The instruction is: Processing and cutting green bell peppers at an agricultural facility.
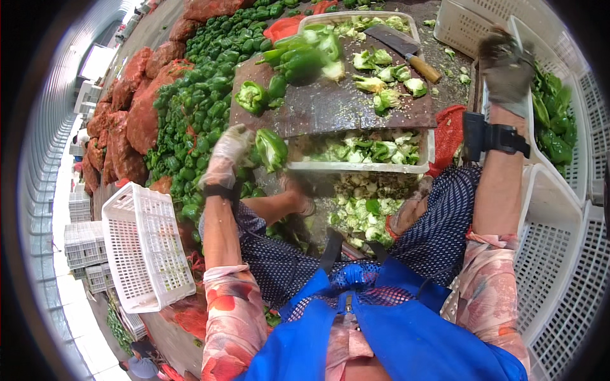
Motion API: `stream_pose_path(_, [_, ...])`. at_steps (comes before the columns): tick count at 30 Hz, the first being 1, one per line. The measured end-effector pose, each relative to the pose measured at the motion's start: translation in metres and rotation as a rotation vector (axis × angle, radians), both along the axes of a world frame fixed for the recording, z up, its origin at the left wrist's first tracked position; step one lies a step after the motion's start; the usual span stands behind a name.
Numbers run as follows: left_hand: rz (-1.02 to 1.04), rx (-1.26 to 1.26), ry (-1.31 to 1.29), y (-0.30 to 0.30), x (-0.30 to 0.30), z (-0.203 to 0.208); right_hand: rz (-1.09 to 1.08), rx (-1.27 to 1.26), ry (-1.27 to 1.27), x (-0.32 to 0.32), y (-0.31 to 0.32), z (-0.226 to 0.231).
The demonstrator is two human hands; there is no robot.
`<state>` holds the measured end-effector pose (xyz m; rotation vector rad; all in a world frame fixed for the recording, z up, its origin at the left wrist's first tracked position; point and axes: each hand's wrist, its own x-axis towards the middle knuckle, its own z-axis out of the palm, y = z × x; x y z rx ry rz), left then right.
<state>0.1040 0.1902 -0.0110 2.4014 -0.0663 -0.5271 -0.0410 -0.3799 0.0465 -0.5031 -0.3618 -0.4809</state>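
Note:
In my gloved left hand [230,152], just left of the cutting board [305,105], is a cut green pepper [271,150], its pale inside showing. My right hand [507,68], in a dark, dirty glove, is over the rim of a white crate [520,38] holding green peppers [551,111]; motion blurs its fingers. On the board are blurred green pepper pieces [305,57], an opened pepper [251,96] and several pale pepper cores [386,100]. A cleaver [394,41] with a wooden handle lies at the board's far right.
Below the board, a white tray [361,167] holds pepper trimmings, with more scraps [362,216] on the floor between my feet. A pile of whole peppers [190,127] and red mesh sacks [143,95] lie left. White crates [147,244] stand on both sides.

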Motion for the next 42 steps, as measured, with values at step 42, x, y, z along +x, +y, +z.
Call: stream_pose_path(42, [-0.489, -0.889, -0.263, -0.183, -0.054, 0.072, -0.113, -1.027, 0.614, 0.017, 0.223, 0.001])
